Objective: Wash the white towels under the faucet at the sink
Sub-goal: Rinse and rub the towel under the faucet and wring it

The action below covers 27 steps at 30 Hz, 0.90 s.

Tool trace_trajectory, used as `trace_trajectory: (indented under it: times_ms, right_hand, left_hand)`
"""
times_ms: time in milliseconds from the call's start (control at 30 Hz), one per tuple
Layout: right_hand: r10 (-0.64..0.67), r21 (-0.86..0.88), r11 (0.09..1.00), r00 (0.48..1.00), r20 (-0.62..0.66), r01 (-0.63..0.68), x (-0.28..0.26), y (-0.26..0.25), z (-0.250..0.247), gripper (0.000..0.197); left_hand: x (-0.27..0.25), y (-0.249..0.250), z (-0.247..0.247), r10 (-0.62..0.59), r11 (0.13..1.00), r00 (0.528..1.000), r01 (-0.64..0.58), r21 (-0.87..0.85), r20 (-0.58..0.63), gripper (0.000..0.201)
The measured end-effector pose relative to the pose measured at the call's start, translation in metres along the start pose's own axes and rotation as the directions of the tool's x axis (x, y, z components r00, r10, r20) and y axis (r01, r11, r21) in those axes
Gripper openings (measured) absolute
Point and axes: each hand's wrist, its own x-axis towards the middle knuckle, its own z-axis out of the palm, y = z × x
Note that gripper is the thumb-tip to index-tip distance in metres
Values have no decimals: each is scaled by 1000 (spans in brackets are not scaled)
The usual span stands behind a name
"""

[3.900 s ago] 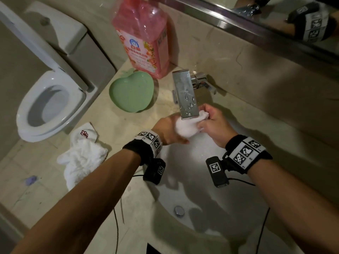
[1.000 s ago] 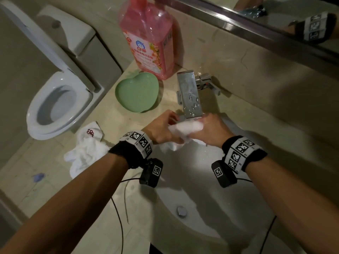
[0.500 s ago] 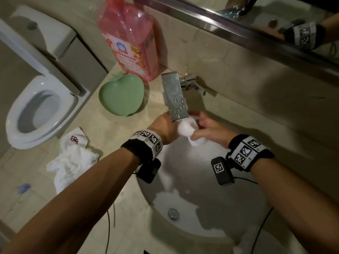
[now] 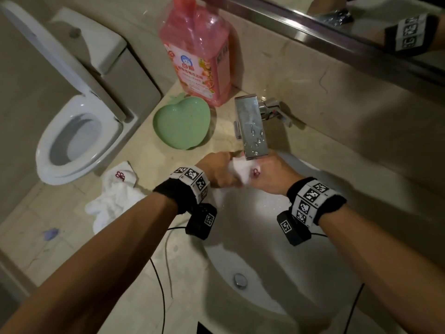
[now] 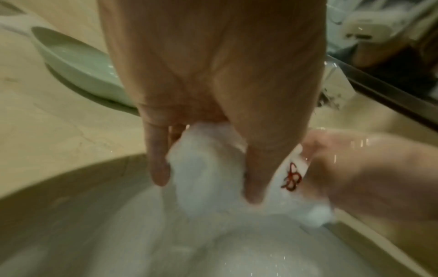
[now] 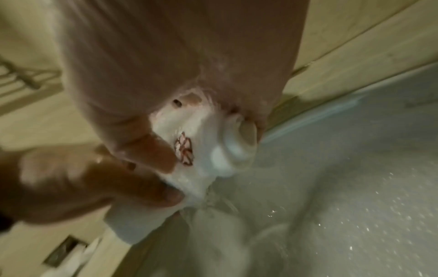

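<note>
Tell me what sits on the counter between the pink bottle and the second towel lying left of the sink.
In the head view, the green heart-shaped dish lies between the pink bottle and the second towel; bare counter fills the rest.

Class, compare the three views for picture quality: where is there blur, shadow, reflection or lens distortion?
Head view: dim but fairly sharp; the arms cast shadows into the sink, the mirror reflects a wristband, and the wide lens bends straight edges. Left wrist view: the left hand is soft, the towel washed out. Right wrist view: heavy motion blur over the right hand; droplets glint as specks.
</note>
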Motion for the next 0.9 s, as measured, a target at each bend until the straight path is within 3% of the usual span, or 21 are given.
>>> trace_trajectory:
  times_ms: [67,167,233,300,333,433,467,500,533,567,600,633,667,700,733,833,900]
  right_hand:
    - [13,-32,999,997,71,-11,-2,1,-6,44]
    - [224,-67,974,972,77,-219,-8,8,-25,36]
    - [211,-120,970,977,-4,-210,-13,13,-35,20]
    - [142,-201,967,986,-85,-156,-20,18,-39,29]
    - [96,-268,956,989,-110,-122,-23,20,-38,34]
    - [-26,-379,925,991,-134,-27,-34,21,-34,40]
    - [-68,-393,919,989,-132,11,-37,20,-34,40]
    - [-104,-410,911,985,-137,39,-39,20,-34,39]
    - [-107,-419,907,984,-142,38,-40,20,-33,37]
    - [-80,-411,912,987,-142,15,-40,21,-33,38]
    - [-22,-369,929,992,-125,-26,-40,21,-34,41]
    - [53,-286,955,995,-87,-76,-40,23,-34,45]
    - [129,-176,975,991,-34,-133,-40,23,-35,51]
    - [184,-60,981,983,15,-183,-39,23,-35,57]
    - [222,40,974,974,52,-225,-38,22,-35,64]
    - [296,138,940,947,121,-312,-29,24,-26,96]
    - [320,141,926,928,190,-349,-20,21,-15,87]
  left_hand:
    - [2,5,5,79,994,991,-70,85,-106,74]
    - [7,14,15,191,974,961,-161,162,-198,72]
    - [12,20,20,278,952,947,-250,175,-162,74]
    - [17,28,20,251,968,963,-250,24,-101,75]
    - [22,30,20,225,974,973,-224,26,-60,78]
    - [34,40,24,151,955,983,-173,242,106,90]
    - [37,42,25,170,926,972,-213,312,159,87]
    - [38,43,26,234,880,952,-293,375,197,73]
    - [38,43,23,319,795,916,-399,456,246,47]
    - [34,48,22,373,836,894,-440,327,249,21]
    - [29,46,22,402,890,893,-433,141,202,19]
    - [25,46,17,396,889,907,-418,186,144,26]
    - [21,36,16,404,791,907,-412,452,120,31]
    - [20,30,20,351,760,933,-335,558,82,39]
    - [18,30,23,298,855,953,-245,457,-47,43]
    - [2,24,20,329,926,921,-272,261,-207,52]
    - [-5,16,19,322,940,885,-255,229,-336,58]
